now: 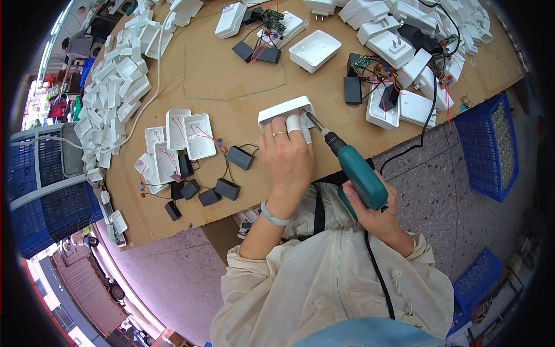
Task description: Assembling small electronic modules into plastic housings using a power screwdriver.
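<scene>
White plastic housing (286,111), a shallow rectangular shell with thin red wires inside, sits tilted on its edge near the front middle of a brown cardboard-covered table (219,75). The left hand (287,155) presses down on it from the near side, fingers (293,124) curled together over its rim; two fingertips are wrapped in white tape and one finger wears a ring. A pale green bracelet circles that wrist.

The right hand (373,211) wraps closed around the grip of a teal electric screwdriver (357,173), whose metal bit (315,123) slants up and left into the housing's right end, just beside the left fingertips. A black cord (378,272) runs from the tool down across the person's cream jacket.

To the left of the housing lie several open white shells (185,132) wired by red leads to small black box-shaped parts (228,188). Farther left, a long heap of white plastic covers (113,92) runs along the table's edge. At the far side sit more white housings with plug prongs (399,46), green circuit boards (274,20) and black parts. Blue plastic crates (488,144) stand on the speckled floor at the right and left.
</scene>
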{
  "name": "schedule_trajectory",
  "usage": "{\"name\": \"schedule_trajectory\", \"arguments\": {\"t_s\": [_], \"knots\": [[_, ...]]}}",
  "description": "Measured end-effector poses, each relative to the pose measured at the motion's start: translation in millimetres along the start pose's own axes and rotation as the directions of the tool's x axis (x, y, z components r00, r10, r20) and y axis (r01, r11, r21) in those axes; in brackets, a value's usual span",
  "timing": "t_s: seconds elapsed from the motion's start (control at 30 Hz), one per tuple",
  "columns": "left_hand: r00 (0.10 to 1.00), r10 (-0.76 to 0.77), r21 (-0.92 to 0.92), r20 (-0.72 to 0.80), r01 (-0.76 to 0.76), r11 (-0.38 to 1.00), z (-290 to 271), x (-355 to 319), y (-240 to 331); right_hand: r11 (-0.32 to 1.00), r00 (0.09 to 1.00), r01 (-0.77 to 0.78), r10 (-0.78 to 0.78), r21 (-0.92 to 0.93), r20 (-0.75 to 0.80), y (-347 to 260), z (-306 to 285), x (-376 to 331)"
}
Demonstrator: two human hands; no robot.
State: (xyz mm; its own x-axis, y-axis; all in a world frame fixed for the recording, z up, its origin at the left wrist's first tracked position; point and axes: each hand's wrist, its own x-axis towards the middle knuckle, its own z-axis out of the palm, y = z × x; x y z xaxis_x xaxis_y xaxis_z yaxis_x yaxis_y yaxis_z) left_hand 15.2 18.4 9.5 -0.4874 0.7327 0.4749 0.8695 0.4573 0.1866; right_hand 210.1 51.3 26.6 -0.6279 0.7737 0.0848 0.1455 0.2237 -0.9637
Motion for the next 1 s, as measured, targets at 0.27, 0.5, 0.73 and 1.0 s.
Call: {"name": "schedule_trajectory", "arguments": {"t_s": [0.27, 0.5, 0.73, 1.0], "knots": [[1.0, 0.006, -0.015, 0.013, -0.005, 1.0, -1.1, 0.2, 0.1, 1.0, 1.0, -0.022, 0.022, -0.017, 0.016, -0.2, -0.9, 0.0], [1.0, -0.006, -0.029, -0.003, 0.006, 1.0, -0.5, 1.7, 0.5, 1.0, 1.0, -0.011, 0.011, -0.014, 0.022, -0.9, -0.1, 0.8], [0.999, -0.047, -0.095, 0.007, 0.047, 0.994, -0.1, 5.2, -1.0, 0.998, 0.998, -0.055, 0.056, -0.03, 0.041, -4.7, -0.8, 0.9], [0.999, -0.036, -0.126, -0.013, 0.034, 0.991, 0.3, 5.2, -1.5, 0.998, 0.999, -0.054, 0.054, -0.01, -0.001, -3.8, 1.6, -0.7]]}}
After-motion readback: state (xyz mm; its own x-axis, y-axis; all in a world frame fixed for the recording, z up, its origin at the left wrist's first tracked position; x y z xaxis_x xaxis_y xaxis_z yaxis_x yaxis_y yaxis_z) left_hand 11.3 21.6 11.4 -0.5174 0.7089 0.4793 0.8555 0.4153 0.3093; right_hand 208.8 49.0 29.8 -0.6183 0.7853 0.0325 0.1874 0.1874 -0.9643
